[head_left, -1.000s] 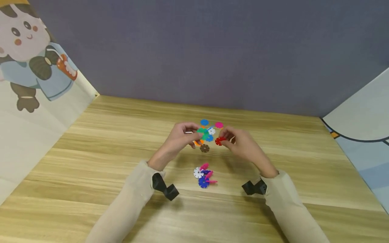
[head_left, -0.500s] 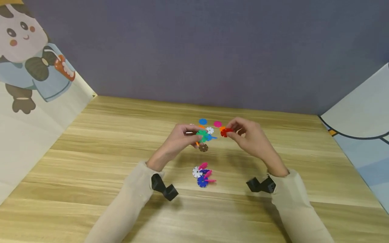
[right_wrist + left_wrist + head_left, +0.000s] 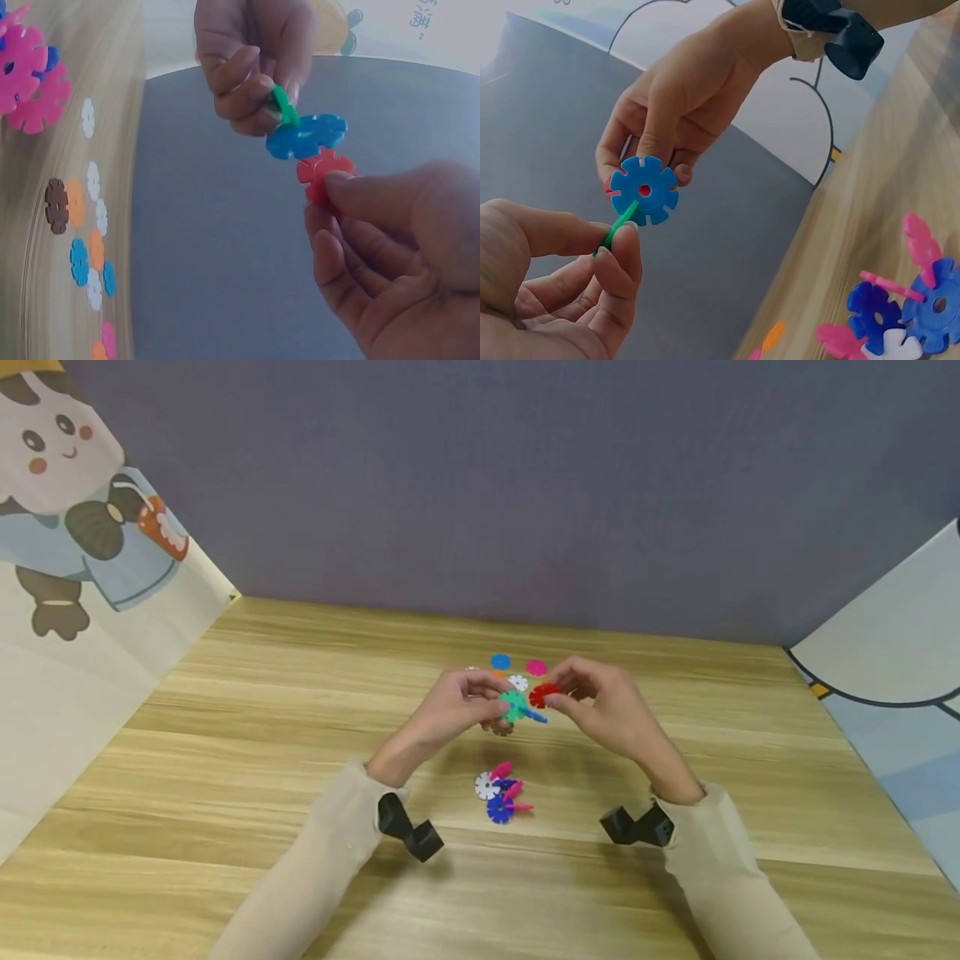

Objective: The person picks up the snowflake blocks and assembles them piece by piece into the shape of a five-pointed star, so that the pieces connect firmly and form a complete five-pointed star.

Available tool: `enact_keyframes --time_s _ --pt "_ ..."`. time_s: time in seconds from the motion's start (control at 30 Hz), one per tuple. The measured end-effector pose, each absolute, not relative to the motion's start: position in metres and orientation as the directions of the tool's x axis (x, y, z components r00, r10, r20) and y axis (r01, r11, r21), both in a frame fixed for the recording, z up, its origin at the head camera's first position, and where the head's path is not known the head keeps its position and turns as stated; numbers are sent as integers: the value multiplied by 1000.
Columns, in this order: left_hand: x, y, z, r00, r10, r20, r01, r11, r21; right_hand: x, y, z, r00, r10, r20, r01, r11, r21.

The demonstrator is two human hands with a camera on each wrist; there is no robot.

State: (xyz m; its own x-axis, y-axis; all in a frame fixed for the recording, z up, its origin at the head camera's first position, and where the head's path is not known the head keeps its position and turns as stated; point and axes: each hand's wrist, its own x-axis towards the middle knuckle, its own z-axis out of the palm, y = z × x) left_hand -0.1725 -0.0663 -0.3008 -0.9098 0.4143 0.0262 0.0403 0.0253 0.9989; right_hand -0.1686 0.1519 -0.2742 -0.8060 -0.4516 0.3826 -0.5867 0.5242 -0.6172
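Observation:
My left hand (image 3: 467,703) pinches a green notched plastic disc (image 3: 513,704) between thumb and fingers. A blue notched disc (image 3: 654,208) is slotted onto the green one at an angle. Across from it, my right hand (image 3: 606,706) pinches a red notched disc (image 3: 322,166) by its edge. In the right wrist view the red disc's upper edge is right at the blue disc's rim; in the left wrist view the blue disc covers most of it. Both hands are raised over the table.
Nearer me on the wooden table (image 3: 300,827) lies a joined cluster of blue, white and pink discs (image 3: 500,810). Loose flat discs lie beyond and under the hands, among them blue (image 3: 501,661), pink (image 3: 536,667), white (image 3: 517,682) and brown (image 3: 56,206). A grey panel (image 3: 525,502) stands behind.
The right hand moved away to the right with the red disc, then came back toward the left hand. The left hand turned the joined green and blue discs, so the blue one now shows edge-on.

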Motion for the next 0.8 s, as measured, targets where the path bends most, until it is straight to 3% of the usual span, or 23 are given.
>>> enact_keyframes --time_s 0.53,0.8 --pt "-165 -63 -307 -889 457 26 18 -22 1000 -154 148 -281 -767 -424 481 -641 517 -567" --pt "-162 -61 -305 -934 353 56 41 -49 998 -153 137 -289 -692 -404 598 -721 433 -541"
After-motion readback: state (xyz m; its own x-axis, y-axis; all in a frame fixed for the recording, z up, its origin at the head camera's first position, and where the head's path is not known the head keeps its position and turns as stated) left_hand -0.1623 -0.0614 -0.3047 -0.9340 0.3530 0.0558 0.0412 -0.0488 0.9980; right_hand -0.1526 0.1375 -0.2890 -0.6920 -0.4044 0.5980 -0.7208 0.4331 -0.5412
